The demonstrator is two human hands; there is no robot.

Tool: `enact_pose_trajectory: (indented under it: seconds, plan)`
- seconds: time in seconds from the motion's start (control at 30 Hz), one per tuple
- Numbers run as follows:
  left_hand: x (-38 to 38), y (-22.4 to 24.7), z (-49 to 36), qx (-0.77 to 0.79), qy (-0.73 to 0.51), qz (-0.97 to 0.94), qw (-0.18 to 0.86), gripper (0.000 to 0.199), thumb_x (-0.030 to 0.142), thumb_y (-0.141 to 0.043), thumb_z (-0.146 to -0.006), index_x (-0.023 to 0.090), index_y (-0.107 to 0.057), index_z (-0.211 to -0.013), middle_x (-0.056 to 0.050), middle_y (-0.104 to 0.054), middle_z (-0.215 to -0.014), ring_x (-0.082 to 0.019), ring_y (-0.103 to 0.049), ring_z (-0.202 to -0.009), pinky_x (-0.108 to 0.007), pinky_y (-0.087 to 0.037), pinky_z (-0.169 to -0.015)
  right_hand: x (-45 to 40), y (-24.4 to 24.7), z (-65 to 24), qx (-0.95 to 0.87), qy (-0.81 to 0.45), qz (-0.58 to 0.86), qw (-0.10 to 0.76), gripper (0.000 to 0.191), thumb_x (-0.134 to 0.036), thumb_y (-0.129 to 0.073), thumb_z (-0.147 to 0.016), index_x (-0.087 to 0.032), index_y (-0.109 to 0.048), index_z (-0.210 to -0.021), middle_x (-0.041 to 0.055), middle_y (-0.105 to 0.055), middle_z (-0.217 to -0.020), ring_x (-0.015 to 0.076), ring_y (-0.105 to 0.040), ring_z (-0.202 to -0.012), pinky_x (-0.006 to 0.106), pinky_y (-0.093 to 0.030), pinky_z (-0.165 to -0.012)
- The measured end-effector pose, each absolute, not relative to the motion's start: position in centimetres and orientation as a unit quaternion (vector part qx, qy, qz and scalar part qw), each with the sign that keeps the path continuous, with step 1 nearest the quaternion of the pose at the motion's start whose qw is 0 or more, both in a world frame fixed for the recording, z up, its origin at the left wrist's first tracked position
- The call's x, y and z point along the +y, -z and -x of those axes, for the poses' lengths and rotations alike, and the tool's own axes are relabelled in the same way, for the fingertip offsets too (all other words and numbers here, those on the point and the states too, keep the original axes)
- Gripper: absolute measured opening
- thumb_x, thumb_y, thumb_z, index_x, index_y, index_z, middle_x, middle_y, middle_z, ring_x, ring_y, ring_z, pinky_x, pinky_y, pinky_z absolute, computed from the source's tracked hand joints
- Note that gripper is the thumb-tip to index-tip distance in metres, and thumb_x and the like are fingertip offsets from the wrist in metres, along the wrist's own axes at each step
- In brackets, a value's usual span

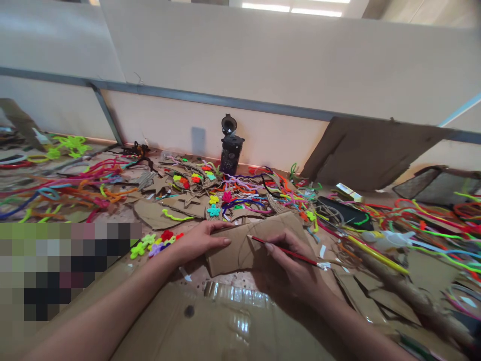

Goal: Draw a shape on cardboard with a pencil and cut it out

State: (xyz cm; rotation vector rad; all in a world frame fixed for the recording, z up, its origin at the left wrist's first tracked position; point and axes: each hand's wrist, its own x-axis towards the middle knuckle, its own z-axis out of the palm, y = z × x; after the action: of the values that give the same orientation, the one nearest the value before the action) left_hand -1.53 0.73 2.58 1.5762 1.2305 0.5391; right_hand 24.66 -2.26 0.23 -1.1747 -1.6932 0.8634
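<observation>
A piece of brown cardboard (229,255) lies tilted in front of me, with a curved pencil line drawn on it. My left hand (201,238) grips its left end, the thumb on top and the other fingers along the far edge, partly hidden. In my right hand (287,255) is a red pencil (304,258), pinched between thumb and fingers, its tip on the cardboard near the drawn curve. Left of the cardboard, beside my left wrist, sit several fuzzy pipe-cleaner flowers (148,240) in green, purple and red.
Colourful pipe cleaners (255,193) and cardboard scraps cover the table's far side. A dark bottle (232,153) with its lid up stands by the white partition (180,120). At right lie a yellow pencil-like stick (378,253), a glue bottle (391,239) and a cardboard tube (398,286).
</observation>
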Motion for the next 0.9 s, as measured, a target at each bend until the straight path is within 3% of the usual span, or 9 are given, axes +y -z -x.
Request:
enact_pose_trajectory:
  seconds: [0.27, 0.47, 0.9]
  plan:
    - [0.9, -1.9, 1.7, 0.501, -0.245, -0.663, 0.499, 0.055, 0.04, -0.074, -0.079, 0.024, -0.07, -0.131, -0.003, -0.07, -0.135, -0.03, -0.063, -0.124, -0.034, -0.049, -0.101, -2.5, 0.3, -24.4, -0.682, -0.38, 0.455, 0.428, 0.02, -0.039, -0.066, -0.092, -0.021, -0.069, -0.083, 0.0017, -0.066, -0.076, 0.0182, -0.058, -0.07, 0.029, -0.043, -0.062]
    - [1.1, -1.1, 1.7, 0.475, -0.251, -0.633, 0.557, 0.059, 0.038, -0.072, -0.08, 0.02, -0.065, -0.136, -0.005, -0.071, -0.134, -0.029, -0.067, -0.118, -0.036, -0.052, -0.096, -2.9, 0.4, -24.3, -0.674, -0.426, 0.436, 0.416, 0.019, -0.037, -0.067, -0.09, -0.021, -0.069, -0.081, 0.0031, -0.069, -0.076, 0.0195, -0.061, -0.071, 0.03, -0.046, -0.064]
    - [1.2, -0.8, 1.6, 0.47, -0.259, -0.621, 0.571, 0.058, 0.033, -0.073, -0.079, 0.021, -0.066, -0.135, -0.007, -0.07, -0.134, -0.029, -0.066, -0.117, -0.038, -0.051, -0.099, -3.1, 0.5, -24.4, -0.682, -0.463, 0.415, 0.385, 0.017, -0.036, -0.068, -0.09, -0.021, -0.07, -0.083, 0.0038, -0.072, -0.078, 0.02, -0.064, -0.072, 0.031, -0.049, -0.065]
